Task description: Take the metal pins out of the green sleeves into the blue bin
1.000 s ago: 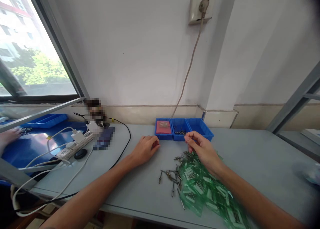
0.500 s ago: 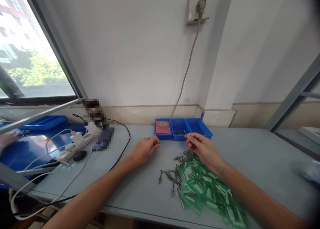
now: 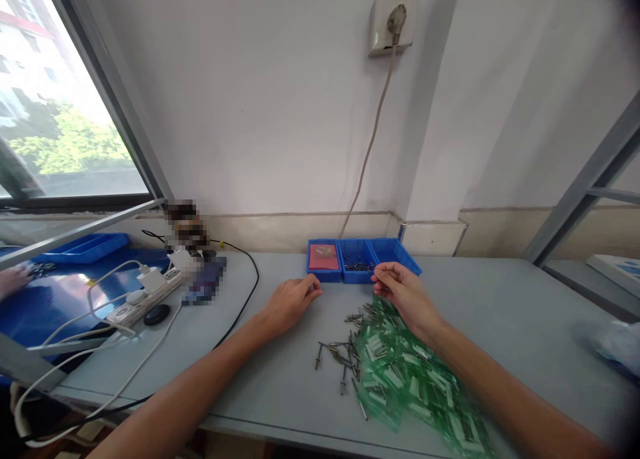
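My left hand rests on the grey table with its fingers curled together; anything inside them is hidden. My right hand hovers at the front of the middle blue bin, thumb and fingertips pinched. Whatever the pinch holds, if anything, is too small to make out. Loose metal pop rivets lie in that bin. Below my right hand spreads a pile of green plastic bags with rivets and white labels among them. More loose rivets are scattered along the pile's left side.
A left blue bin holds a pink sheet with a small clear bag; a right blue bin adjoins. At left are a power strip, cables and a black mouse-like object. Another person's hand shows at the far left.
The small metal piece that stuck out of my right fingertips no longer shows there. Both hands stay in nearly the same places; the view has shifted slightly.
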### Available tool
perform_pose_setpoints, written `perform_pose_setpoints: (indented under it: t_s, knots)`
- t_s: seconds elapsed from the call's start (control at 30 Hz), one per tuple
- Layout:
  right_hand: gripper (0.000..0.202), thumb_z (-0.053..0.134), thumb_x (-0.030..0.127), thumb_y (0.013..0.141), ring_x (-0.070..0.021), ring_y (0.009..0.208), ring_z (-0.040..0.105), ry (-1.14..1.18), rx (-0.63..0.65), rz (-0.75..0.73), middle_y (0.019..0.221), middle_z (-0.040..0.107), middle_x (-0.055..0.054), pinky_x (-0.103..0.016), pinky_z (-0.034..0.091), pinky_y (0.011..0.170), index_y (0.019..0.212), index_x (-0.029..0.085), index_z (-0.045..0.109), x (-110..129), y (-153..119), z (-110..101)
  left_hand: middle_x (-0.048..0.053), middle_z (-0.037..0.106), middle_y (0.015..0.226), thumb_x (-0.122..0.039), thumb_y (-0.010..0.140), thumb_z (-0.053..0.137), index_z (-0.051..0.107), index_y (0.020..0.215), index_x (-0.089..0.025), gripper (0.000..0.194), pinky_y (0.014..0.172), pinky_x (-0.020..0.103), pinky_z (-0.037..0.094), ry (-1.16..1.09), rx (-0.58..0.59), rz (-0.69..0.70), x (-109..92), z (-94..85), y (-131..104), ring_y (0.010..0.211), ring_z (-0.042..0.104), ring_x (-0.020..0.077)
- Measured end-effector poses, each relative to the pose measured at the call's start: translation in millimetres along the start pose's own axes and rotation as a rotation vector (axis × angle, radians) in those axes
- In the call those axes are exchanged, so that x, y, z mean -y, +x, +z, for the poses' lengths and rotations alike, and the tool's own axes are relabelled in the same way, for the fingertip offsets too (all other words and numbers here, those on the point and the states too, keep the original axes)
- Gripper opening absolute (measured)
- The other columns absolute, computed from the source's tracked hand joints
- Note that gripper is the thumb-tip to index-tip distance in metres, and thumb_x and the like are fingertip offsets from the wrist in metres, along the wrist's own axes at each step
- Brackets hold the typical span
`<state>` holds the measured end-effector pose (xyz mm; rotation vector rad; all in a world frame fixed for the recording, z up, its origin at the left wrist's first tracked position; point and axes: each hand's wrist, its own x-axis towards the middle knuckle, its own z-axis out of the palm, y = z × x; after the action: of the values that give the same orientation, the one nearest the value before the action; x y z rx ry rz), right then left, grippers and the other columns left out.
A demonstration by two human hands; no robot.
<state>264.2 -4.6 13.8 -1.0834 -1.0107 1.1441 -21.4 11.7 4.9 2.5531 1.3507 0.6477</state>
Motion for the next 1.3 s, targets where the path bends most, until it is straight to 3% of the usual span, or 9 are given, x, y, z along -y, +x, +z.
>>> perform_pose_setpoints:
  t_s: [0.2,0.33,0.43,0.57,0.73,0.87,1.13,1.3]
  knots:
    - [0.045,0.078,0.054,0.085,-0.0156,0.068,0.062,-0.21,0.154,-0.081,0.115,0.071,-0.005,-0.033,0.054,0.064,0.119,0.027,0.064,8,-4,4,0.002,0.074,0.099,-0.039,0.11,0.044,0.06,0.119,-0.025,0.023,0.076,0.029,0.047,-0.039,0.006,0.039,-2,4.1,1,0.082,0.067,0.0199]
    - [0.022,0.067,0.046,0.095,-0.0205,0.08,0.062,-0.625,0.314,-0.272,0.096,0.069,-0.003,-0.035,0.05,0.074,0.103,0.025,0.07,12,-15,9,0.005,0.073,0.11,-0.033,0.11,0.042,0.059,0.124,-0.024,0.024,0.085,0.032,0.051,-0.062,-0.018,0.064,1,6.7,0,0.093,0.068,0.021]
    - [0.016,0.068,0.041,0.097,-0.0224,0.086,0.062,-0.874,0.443,-0.352,0.104,0.07,-0.004,-0.038,0.048,0.08,0.102,0.027,0.072,10,-21,10,0.007,0.07,0.118,-0.029,0.111,0.04,0.058,0.129,-0.024,0.027,0.091,0.034,0.052,-0.09,-0.024,0.093,3,6.4,-2,0.1,0.068,0.0211]
    - [0.011,0.069,0.037,0.097,-0.0282,0.1,0.061,-1.108,0.518,-0.463,0.101,0.07,-0.005,-0.043,0.043,0.092,0.1,0.027,0.073,1,-21,7,0.008,0.07,0.121,-0.025,0.11,0.04,0.057,0.133,-0.023,0.028,0.098,0.034,0.051,-0.133,-0.02,0.138,3,4.8,-2,0.106,0.068,0.0201]
    - [0.011,0.061,0.03,0.102,-0.0275,0.104,0.061,-1.137,0.519,-0.506,0.105,0.071,-0.005,-0.042,0.041,0.093,0.101,0.028,0.071,-5,-17,6,0.005,0.073,0.124,-0.031,0.111,0.047,0.061,0.128,-0.025,0.023,0.103,0.036,0.049,-0.12,-0.012,0.182,1,4.1,-2,0.115,0.066,0.0217]
    - [0.014,0.06,0.037,0.104,-0.0267,0.101,0.062,-1.07,0.494,-0.512,0.106,0.071,-0.004,-0.041,0.042,0.092,0.11,0.03,0.071,-1,-21,10,0.003,0.075,0.117,-0.034,0.11,0.051,0.065,0.125,-0.025,0.022,0.099,0.033,0.05,-0.162,0.021,0.23,-3,4.1,-4,0.11,0.067,0.0205]
    - [0.018,0.058,0.036,0.104,-0.0239,0.09,0.063,-0.909,0.587,-0.488,0.095,0.07,-0.003,-0.036,0.046,0.084,0.098,0.027,0.073,5,-26,15,0.002,0.075,0.118,-0.033,0.109,0.055,0.069,0.12,-0.026,0.02,0.098,0.03,0.05,-0.209,0.063,0.257,-12,6.4,-5,0.108,0.067,0.0184]
    - [0.012,0.061,0.03,0.099,-0.0219,0.082,0.059,-0.876,0.479,-0.49,0.091,0.066,-0.003,-0.034,0.044,0.077,0.089,0.025,0.065,6,-22,14,0.001,0.073,0.103,-0.042,0.106,0.06,0.062,0.124,-0.025,0.025,0.081,0.028,0.051,-0.229,0.054,0.186,-17,-0.8,-8,0.084,0.065,0.0155]
